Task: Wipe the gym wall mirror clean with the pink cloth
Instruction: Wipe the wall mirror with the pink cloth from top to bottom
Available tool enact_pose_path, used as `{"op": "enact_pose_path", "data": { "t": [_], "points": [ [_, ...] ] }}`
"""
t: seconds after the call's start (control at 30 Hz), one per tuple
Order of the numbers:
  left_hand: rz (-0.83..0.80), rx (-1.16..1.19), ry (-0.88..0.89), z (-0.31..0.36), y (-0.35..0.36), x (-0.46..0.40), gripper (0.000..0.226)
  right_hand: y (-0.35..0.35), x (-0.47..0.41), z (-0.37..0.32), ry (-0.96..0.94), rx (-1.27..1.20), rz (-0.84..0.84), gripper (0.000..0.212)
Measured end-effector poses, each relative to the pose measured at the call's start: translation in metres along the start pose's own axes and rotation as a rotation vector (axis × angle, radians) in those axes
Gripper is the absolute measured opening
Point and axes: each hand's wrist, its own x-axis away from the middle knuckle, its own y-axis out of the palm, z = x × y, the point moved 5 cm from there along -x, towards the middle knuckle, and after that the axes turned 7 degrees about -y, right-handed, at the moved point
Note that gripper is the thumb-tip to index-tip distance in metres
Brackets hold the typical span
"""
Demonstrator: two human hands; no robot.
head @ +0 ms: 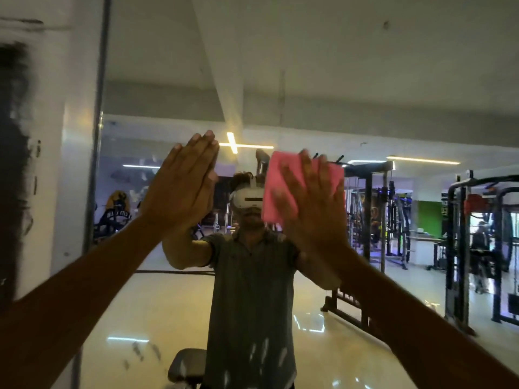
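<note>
Right hand (314,203) flat, fingers spread, pressing pink cloth (280,189) to mirror (309,80) for wiping; left hand (182,186) flat, fingers together, bracing.

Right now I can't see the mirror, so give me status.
Right hand flat, pressing cloth to mirror. Left hand flat on glass. Smudges low on mirror; nothing in the way.

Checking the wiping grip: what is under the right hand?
The pink cloth, pressed flat on the mirror by the right hand. The cloth's middle and the glass behind it are covered.
</note>
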Motion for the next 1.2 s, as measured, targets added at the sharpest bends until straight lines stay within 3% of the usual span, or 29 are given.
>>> {"op": "enact_pose_path", "data": {
  "t": [0.1,0.2,0.3,0.4,0.5,0.6,0.67,0.77,0.83,0.87,0.93,1.0,1.07,1.13,1.2],
  "points": [
    [0.007,0.064,0.019,0.0,-0.002,-0.002,0.062,-0.015,-0.078,-0.007,0.161,0.068,0.045,0.098],
    [0.047,0.044,-0.102,-0.021,-0.009,-0.011,0.063,-0.015,-0.081,-0.072,-0.022,-0.006,0.07,0.082],
    [0.045,0.022,-0.069,-0.048,-0.012,-0.016,0.062,-0.004,-0.026,-0.07,-0.123,-0.086,0.031,0.075],
    [-0.006,0.004,0.012,-0.066,-0.013,-0.016,0.063,-0.017,-0.068,-0.039,0.091,-0.02,0.098,0.077],
    [-0.002,0.017,-0.033,-0.084,-0.027,-0.024,0.066,-0.033,-0.138,-0.078,0.231,0.01,0.109,0.085],
    [0.022,-0.016,-0.03,-0.115,-0.045,-0.029,0.076,-0.014,-0.107,-0.136,-0.093,0.072,0.043,0.078],
    [-0.018,-0.037,0.038,-0.129,-0.048,-0.026,0.077,-0.005,-0.064,-0.125,-0.17,0.02,0.001,0.073],
    [-0.025,-0.067,0.073,-0.14,-0.048,-0.02,0.065,-0.017,-0.099,-0.078,0.134,0.08,0.072,0.078],
    [-0.018,-0.106,0.081,-0.141,-0.048,-0.017,0.064,-0.027,-0.144,-0.105,0.27,0.089,0.091,0.084],
    [-0.013,-0.126,0.084,-0.144,-0.048,-0.016,0.064,-0.026,-0.152,-0.136,0.236,0.097,0.079,0.085],
    [0.014,-0.183,0.088,-0.152,-0.051,-0.013,0.065,-0.017,-0.134,-0.198,-0.01,0.097,0.032,0.082],
    [0.019,-0.201,0.111,-0.161,-0.053,-0.006,0.065,-0.008,-0.085,-0.217,-0.18,0.062,-0.015,0.073],
    [0.04,-0.18,0.123,-0.173,-0.057,0.002,0.066,-0.005,-0.073,-0.189,-0.1,0.077,-0.008,0.072],
    [0.067,-0.14,0.094,-0.183,-0.063,0.005,0.064,-0.013,-0.112,-0.162,0.104,0.092,0.05,0.075],
    [0.121,-0.09,0.123,-0.192,-0.066,0.007,0.062,-0.025,-0.158,-0.18,0.213,0.126,0.062,0.077]
  ]
}}
